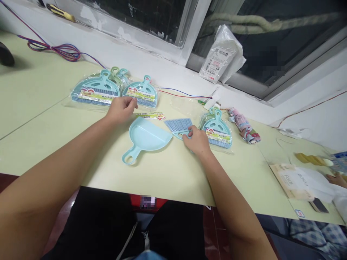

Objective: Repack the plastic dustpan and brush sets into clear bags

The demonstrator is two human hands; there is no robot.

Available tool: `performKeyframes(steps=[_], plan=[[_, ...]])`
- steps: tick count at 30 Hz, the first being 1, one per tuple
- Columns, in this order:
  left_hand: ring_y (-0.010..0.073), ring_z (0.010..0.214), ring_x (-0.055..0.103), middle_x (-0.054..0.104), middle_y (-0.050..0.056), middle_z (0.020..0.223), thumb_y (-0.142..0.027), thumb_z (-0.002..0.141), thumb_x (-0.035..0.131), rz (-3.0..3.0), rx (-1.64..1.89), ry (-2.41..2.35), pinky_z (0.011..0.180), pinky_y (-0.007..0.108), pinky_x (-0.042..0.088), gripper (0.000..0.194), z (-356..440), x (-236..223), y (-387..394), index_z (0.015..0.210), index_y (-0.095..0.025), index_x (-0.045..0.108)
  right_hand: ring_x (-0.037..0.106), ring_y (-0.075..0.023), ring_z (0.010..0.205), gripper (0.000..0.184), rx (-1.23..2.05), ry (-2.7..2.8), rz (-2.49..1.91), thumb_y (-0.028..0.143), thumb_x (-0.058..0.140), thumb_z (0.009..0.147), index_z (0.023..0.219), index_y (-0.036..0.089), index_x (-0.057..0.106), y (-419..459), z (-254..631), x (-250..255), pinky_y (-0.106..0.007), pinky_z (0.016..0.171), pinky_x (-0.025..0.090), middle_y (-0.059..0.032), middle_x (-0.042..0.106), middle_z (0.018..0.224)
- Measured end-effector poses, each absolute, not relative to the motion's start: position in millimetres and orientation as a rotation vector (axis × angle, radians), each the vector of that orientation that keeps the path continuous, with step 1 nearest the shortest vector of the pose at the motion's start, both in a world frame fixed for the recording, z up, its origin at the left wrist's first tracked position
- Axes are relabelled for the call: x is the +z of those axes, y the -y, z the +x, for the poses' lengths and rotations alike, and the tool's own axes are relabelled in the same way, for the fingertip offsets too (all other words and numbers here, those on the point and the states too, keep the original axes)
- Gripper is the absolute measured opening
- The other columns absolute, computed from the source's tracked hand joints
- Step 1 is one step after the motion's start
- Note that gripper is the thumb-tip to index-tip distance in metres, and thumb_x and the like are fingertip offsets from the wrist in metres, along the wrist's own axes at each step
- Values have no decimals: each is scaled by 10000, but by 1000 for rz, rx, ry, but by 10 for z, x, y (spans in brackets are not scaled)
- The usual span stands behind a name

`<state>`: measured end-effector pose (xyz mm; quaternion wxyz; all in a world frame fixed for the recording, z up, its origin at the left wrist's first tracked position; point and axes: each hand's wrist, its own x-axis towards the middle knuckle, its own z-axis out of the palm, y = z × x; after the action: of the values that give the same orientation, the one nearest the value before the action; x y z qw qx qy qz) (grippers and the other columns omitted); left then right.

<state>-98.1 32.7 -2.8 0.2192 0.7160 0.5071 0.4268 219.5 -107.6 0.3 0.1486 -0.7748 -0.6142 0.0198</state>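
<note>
My right hand (197,140) grips the light-blue handle of a small hand brush (179,126), its blue bristles pointing up and left. Left of the brush, a light-blue dustpan (148,135) lies unwrapped on the table, its ring handle toward me. Behind the dustpan is a printed cardboard label (150,115). My left hand (121,110) is closed beside that label, in front of the bagged brush-and-dustpan sets (96,90); whatever its fingers may hold is hidden. Another bagged set (217,131) lies just right of my right hand.
A coiled red-and-blue cable (65,52) lies back left, below a screwdriver (61,12) on the ledge. A white plastic package (221,56) leans against the window. At right are a rolled patterned cloth (244,126), a tissue pack (294,180), a phone (319,205) and another person's hand (337,179).
</note>
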Motion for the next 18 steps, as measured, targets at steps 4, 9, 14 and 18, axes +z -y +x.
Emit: performKeyframes(steps=[4,9,14,18], plan=[[160,576,510,548,11,583,-467,966,474,1998,1178,-1407,625,313,404,399,-974,-33,-331,779,-197,700,621,-306,1036,429,110,1712,-2290,390,631,844,1245,237,626,1051,2183,23,-395,876,465,-57,739,950],[158,572,504,547,15,587,-484,967,474,2020,1167,-1405,606,310,388,415,-972,-39,-329,794,-192,713,637,-334,1065,549,147,1678,-2343,474,636,821,1312,231,596,995,2177,40,-429,884,498,-85,748,1012],[161,576,497,537,15,581,-489,973,469,2051,1160,-1393,606,310,376,424,-970,-47,-331,799,-193,718,649,-364,1116,615,163,1702,-2384,487,623,827,1385,238,552,935,2150,58,-475,932,497,-128,736,1157],[161,573,486,530,14,573,-484,972,470,2048,1160,-1405,610,312,374,420,-964,-42,-328,796,-192,716,660,-386,1110,618,167,1699,-2384,475,620,822,1374,211,533,911,2127,68,-481,917,499,-158,728,1169]])
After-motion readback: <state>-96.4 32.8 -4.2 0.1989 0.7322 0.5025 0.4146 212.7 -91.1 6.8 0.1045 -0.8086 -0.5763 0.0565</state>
